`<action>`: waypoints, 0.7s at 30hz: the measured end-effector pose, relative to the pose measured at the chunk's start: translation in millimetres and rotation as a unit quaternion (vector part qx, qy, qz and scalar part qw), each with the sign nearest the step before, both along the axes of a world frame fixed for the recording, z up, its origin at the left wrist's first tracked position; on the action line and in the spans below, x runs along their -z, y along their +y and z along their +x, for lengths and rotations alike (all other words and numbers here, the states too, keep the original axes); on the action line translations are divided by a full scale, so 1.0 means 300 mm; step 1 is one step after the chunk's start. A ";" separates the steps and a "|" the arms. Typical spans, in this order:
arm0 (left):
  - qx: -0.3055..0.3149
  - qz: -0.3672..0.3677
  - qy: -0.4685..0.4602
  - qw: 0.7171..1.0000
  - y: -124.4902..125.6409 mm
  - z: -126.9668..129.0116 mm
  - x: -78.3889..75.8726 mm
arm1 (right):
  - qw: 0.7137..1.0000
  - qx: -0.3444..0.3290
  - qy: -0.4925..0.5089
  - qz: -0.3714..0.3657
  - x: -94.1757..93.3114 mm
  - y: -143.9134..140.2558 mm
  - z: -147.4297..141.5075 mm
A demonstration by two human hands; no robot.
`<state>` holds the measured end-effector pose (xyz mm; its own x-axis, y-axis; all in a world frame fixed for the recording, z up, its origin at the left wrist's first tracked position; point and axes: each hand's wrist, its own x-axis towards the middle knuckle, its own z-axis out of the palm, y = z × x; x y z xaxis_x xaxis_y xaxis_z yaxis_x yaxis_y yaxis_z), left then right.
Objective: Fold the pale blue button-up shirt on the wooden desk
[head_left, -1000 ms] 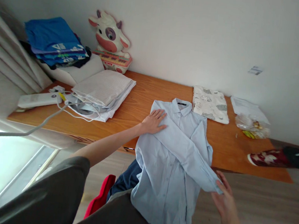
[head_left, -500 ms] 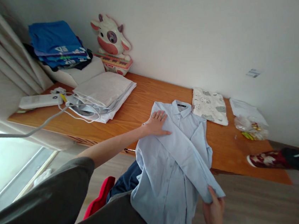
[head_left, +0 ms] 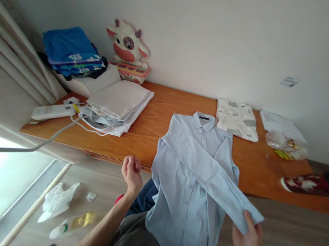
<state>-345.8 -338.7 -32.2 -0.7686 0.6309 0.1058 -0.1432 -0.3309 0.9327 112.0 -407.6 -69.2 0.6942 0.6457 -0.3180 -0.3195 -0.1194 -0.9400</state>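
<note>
A light blue button-up shirt (head_left: 185,188) lies front up, its collar on the table and its lower part hanging over the front edge toward my lap. One sleeve (head_left: 207,166) crosses the front diagonally down to the right. My right hand (head_left: 248,239) pinches the cuff end of that sleeve, thumb on top, beyond the table edge. Off the cloth, my left hand (head_left: 132,174) hovers left of the shirt by the table's front edge, fingers curled in with nothing visible in them. The other sleeve is folded in along the shirt's right side.
On the wooden table (head_left: 167,96) are folded whitish cloths (head_left: 116,100), a power strip (head_left: 52,111), a toy cow keyboard (head_left: 130,53), a folded patterned cloth (head_left: 237,119), a plastic bag (head_left: 287,145) and a dark red bottle (head_left: 308,181). Blue clothes (head_left: 72,50) are stacked at left. A bottle (head_left: 74,223) lies on the floor.
My left hand has lifted off the shirt's shoulder, moved left and down, and curled its fingers. My right hand still holds the cuff. The view has shifted slightly.
</note>
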 end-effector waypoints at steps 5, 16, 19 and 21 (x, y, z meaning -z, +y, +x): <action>0.188 -0.172 0.031 0.966 -0.239 0.025 0.149 | 0.999 -0.028 -0.027 0.017 -0.020 0.025 -0.032; 0.422 -0.203 -0.051 0.882 -0.228 0.023 0.037 | 0.999 -0.023 -0.018 0.024 -0.045 0.026 -0.034; 0.463 -0.202 -0.056 0.861 -0.269 0.009 -0.039 | 1.000 -0.014 -0.007 0.023 -0.039 0.023 -0.037; 0.533 -0.217 -0.054 0.816 -0.286 0.005 -0.076 | 0.999 -0.022 -0.011 0.023 -0.030 0.029 -0.041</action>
